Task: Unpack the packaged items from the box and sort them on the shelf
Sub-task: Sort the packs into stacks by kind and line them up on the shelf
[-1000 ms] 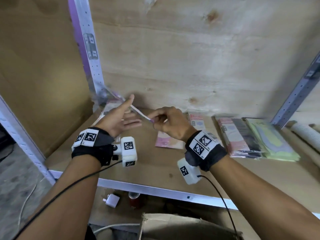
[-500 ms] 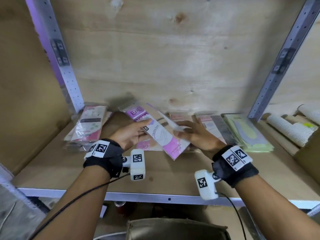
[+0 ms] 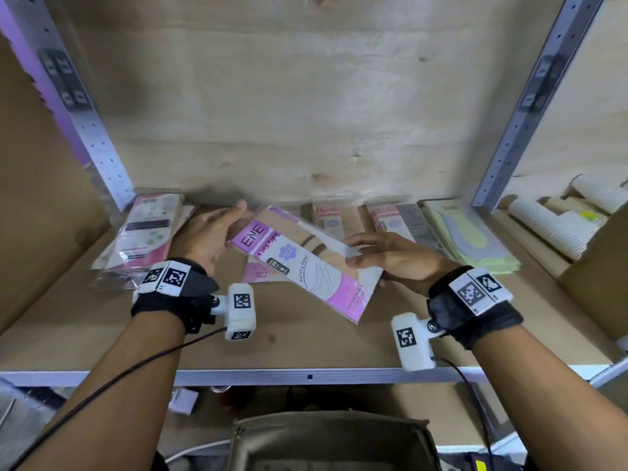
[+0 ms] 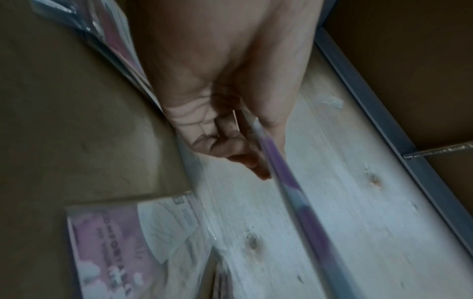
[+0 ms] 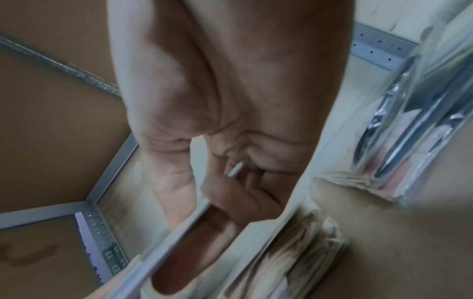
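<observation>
Both hands hold one flat purple-and-white stocking packet [image 3: 302, 263] marked ENE just above the wooden shelf board [image 3: 102, 331]. My left hand [image 3: 210, 232] grips its far left end, fingers under it and thumb on top. My right hand [image 3: 370, 253] pinches its right edge. The left wrist view shows the packet [image 4: 289, 182] edge-on between thumb and fingers; the right wrist view shows the packet [image 5: 158, 240] edge-on by the fingers. A pink packet [image 3: 258, 271] lies on the board beneath. The open cardboard box [image 3: 326, 443] stands below the shelf.
Sorted piles line the back of the shelf: pink packets [image 3: 146, 232] at the left, more pink ones [image 3: 328, 215] in the middle, dark and pink ones [image 3: 401, 219] and green ones [image 3: 472, 236] at the right. Metal uprights [image 3: 530, 107] flank the bay. Corrugated rolls [image 3: 550, 226] lie beyond.
The packet, first held edge-on near the left upright, now faces up and has moved right and nearer the front. The view has shifted right and down.
</observation>
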`<control>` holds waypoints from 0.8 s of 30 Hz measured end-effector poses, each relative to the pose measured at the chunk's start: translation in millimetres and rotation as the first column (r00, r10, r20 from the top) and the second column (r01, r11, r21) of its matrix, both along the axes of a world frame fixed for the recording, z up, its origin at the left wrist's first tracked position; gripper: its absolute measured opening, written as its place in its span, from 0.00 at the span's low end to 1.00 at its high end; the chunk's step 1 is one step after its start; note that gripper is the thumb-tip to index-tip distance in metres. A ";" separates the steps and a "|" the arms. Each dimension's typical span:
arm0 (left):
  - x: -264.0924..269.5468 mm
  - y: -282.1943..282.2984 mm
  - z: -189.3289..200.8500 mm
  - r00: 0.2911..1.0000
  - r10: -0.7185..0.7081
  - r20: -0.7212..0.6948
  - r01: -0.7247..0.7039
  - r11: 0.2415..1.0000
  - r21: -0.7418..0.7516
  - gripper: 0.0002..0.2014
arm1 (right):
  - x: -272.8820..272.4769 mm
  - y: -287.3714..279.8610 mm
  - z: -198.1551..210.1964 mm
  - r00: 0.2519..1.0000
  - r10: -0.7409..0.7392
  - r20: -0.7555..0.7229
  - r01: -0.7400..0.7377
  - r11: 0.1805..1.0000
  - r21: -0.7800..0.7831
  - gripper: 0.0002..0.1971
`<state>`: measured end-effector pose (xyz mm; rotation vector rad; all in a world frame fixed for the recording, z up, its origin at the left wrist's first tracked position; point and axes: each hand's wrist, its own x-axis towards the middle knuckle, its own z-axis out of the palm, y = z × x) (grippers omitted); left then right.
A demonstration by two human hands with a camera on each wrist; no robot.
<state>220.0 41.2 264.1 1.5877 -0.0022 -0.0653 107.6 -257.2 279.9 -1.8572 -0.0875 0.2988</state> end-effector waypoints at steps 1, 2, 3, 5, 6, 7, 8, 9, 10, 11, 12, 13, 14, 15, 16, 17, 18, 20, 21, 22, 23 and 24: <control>1.2 2.0 -1.0 1.000 -0.008 -0.002 0.008 0.999 0.033 0.14 | -0.9 -1.1 0.1 1.000 -0.003 -0.002 0.003 1.000 0.000 0.13; 1.5 3.6 -1.9 1.000 -0.018 -0.003 0.018 0.998 0.061 0.13 | -1.4 -1.9 0.1 1.000 -0.008 -0.003 0.008 1.000 0.003 0.12; 1.3 4.6 -3.1 1.000 -0.028 0.001 0.028 0.996 0.086 0.14 | -1.9 -3.1 -0.5 1.000 -0.011 -0.006 0.011 1.000 0.008 0.11; -0.8 4.8 -4.9 0.999 -0.040 0.021 0.037 0.989 0.140 0.21 | -2.4 -5.9 -2.4 1.000 -0.007 -0.011 0.007 1.000 0.012 0.12; -2.0 5.0 -5.2 0.998 -0.047 0.036 0.040 0.984 0.174 0.24 | -2.8 -6.8 -3.2 1.000 -0.001 -0.014 0.001 1.000 0.009 0.12; -3.4 5.9 -4.8 0.998 -0.053 0.044 0.043 0.978 0.206 0.26 | -3.3 -7.5 -4.1 1.000 0.002 -0.021 -0.002 1.000 0.004 0.12; -4.5 7.0 -4.0 0.998 -0.056 0.042 0.045 0.972 0.232 0.28 | -4.0 -8.0 -4.7 1.000 0.000 -0.028 0.000 1.000 0.000 0.13; -5.3 8.0 -2.8 0.998 -0.053 0.040 0.041 0.965 0.261 0.28 | -4.7 -8.3 -4.9 1.000 -0.001 -0.031 0.001 1.000 -0.002 0.12; -5.8 9.5 -1.8 0.998 -0.042 0.045 0.027 0.957 0.288 0.29 | -5.8 -7.8 -4.3 1.000 -0.003 -0.031 0.003 1.000 -0.001 0.12; -6.1 10.7 -1.3 0.998 -0.022 0.051 0.005 0.948 0.317 0.31 | -6.4 -6.8 -3.7 1.000 -0.005 -0.031 0.005 1.000 0.001 0.12; -6.2 11.6 -0.8 0.999 0.004 0.055 -0.022 0.942 0.335 0.31 | -6.9 -5.6 -3.0 1.000 -0.002 -0.027 0.002 1.000 0.006 0.11; -6.2 12.0 -0.7 0.998 0.023 0.056 -0.040 0.938 0.344 0.31 | -7.5 -4.9 -2.9 1.000 0.015 -0.021 -0.015 1.000 0.012 0.12; -6.9 12.5 -0.1 0.998 0.027 0.055 -0.045 0.937 0.347 0.29 | -7.9 -4.5 -3.3 0.999 0.035 -0.019 -0.035 0.999 0.018 0.13; -6.9 13.3 0.0 0.998 0.022 0.052 -0.038 0.937 0.347 0.28 | -8.1 -4.3 -4.2 0.999 0.049 -0.017 -0.049 0.999 0.017 0.14; -6.8 14.2 -0.1 0.999 0.012 0.047 -0.028 0.939 0.342 0.28 | -8.1 -4.2 -4.7 0.999 0.053 -0.013 -0.053 0.998 0.014 0.15; -6.4 15.3 -0.2 0.999 0.001 0.043 -0.015 0.941 0.337 0.28 | -8.1 -4.1 -4.7 0.999 0.054 -0.003 -0.054 0.998 0.012 0.15; -7.3 16.5 0.1 0.999 -0.008 0.036 -0.004 0.944 0.331 0.30 | -8.1 -4.1 -4.6 0.998 0.055 0.009 -0.055 0.998 0.010 0.15; -10.7 18.3 1.7 1.000 -0.028 0.008 0.024 0.950 0.311 0.35 | -7.5 -4.6 -4.3 0.998 0.057 0.030 -0.057 0.998 0.003 0.15; -11.7 18.5 2.5 0.999 -0.044 -0.008 0.044 0.954 0.298 0.35 | -7.1 -4.7 -4.0 0.998 0.056 0.035 -0.056 0.998 0.003 0.15; -13.2 18.7 4.1 0.998 -0.064 -0.020 0.067 0.958 0.281 0.34 | -6.9 -4.4 -3.7 0.998 0.054 0.037 -0.054 0.999 0.004 0.15; -14.6 18.9 5.9 0.996 -0.088 -0.033 0.094 0.960 0.264 0.31 | -6.6 -4.1 -3.5 0.998 0.055 0.039 -0.055 0.998 0.004 0.14; -16.3 18.6 7.6 0.994 -0.105 -0.043 0.112 0.962 0.248 0.29 | -6.4 -3.8 -3.6 0.997 0.059 0.042 -0.059 0.998 0.004 0.14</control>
